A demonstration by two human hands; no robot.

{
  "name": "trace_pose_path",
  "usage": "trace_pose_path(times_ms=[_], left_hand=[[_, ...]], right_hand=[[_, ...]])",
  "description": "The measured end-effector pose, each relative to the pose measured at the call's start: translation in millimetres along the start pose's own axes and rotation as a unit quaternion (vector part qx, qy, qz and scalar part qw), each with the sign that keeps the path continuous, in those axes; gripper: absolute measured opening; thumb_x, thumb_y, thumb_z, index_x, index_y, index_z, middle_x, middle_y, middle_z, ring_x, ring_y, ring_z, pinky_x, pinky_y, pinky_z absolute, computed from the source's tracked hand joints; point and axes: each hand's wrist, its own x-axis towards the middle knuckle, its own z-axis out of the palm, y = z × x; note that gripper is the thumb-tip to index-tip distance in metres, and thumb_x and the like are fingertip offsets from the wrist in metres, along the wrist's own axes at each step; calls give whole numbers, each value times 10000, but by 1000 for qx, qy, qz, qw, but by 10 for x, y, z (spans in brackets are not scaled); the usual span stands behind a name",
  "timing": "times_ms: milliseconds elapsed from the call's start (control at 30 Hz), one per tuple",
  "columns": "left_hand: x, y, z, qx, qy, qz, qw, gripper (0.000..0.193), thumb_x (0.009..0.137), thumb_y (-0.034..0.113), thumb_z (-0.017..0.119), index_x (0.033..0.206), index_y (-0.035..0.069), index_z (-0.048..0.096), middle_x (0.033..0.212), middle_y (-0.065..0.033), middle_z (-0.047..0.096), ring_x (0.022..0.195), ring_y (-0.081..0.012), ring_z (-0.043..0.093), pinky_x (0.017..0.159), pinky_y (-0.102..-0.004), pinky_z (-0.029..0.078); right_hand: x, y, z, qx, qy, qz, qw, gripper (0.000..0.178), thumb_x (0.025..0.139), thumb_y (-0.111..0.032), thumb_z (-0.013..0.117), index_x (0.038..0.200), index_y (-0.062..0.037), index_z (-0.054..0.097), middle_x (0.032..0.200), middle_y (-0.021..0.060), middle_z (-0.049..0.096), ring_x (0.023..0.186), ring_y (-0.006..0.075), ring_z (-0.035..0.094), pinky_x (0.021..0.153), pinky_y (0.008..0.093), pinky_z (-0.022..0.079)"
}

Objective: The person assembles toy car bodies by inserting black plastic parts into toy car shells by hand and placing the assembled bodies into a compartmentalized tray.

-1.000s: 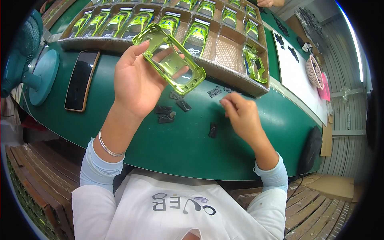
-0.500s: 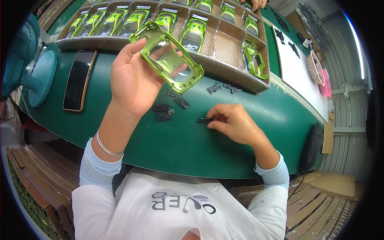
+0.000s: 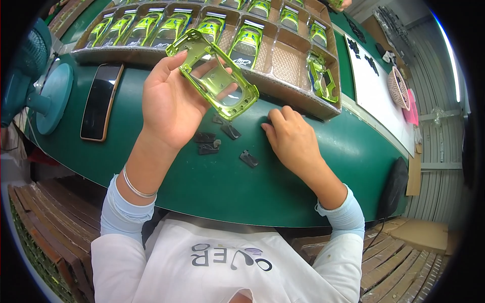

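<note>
Here's the green car shell, hollow face toward you, tilted above the surface in your left hand: thumb pressing its left edge, fingers closed in behind, showing through its openings. Good hold; grip by the rim, since those thin walls look as if they could flex. Just nearer you than the shell lie some flat black pieces, and a lone black piece sits off to its right, nearer you again. Farther right of the shell, there's your right hand, low over the surface, fingers curled, apparently at a pick-up. Best to pinch one piece by its edges, lightly and squarely.

Tricky bit: the back of that hand masks its fingertips, so I can't tell their gap, or whether they've caught anything. The shell's outer face is turned away too. Beyond the shell, the cardboard tray runs out of view; farther right, another person's hand is cut off, its load unclear.
</note>
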Motion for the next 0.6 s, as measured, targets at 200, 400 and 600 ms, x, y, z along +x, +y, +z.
trace_pose_path(times_ms=[200, 400, 600], left_hand=[[-23, 3, 16, 7, 0, 2, 1000, 345, 823, 249, 406, 1047, -6, 467, 977, -159, 536, 943, -275, 505, 876, -451, 398], [0, -8, -5, 8, -3, 1, 1000, 341, 821, 244, 410, 1045, -6, 466, 970, -163, 534, 937, -276, 507, 870, -450, 403], [8, -9, -1, 6, 0, -1, 1000, 337, 819, 242, 414, 1044, -4, 460, 974, -161, 526, 945, -282, 503, 876, -454, 399]], right_hand=[[-202, 55, -61, 40, 9, -21, 999, 127, 687, -27, 570, 792, -17, 500, 758, 126, 479, 707, 266, 521, 600, 354, 456], [-289, 120, -43, 319, -14, 175, 931, 150, 707, 9, 540, 857, 6, 558, 825, 147, 548, 669, 283, 558, 595, 330, 464], [-229, 307, -65, 246, 55, 102, 962, 140, 744, 1, 534, 873, 2, 587, 816, 116, 547, 655, 284, 562, 565, 318, 457]])
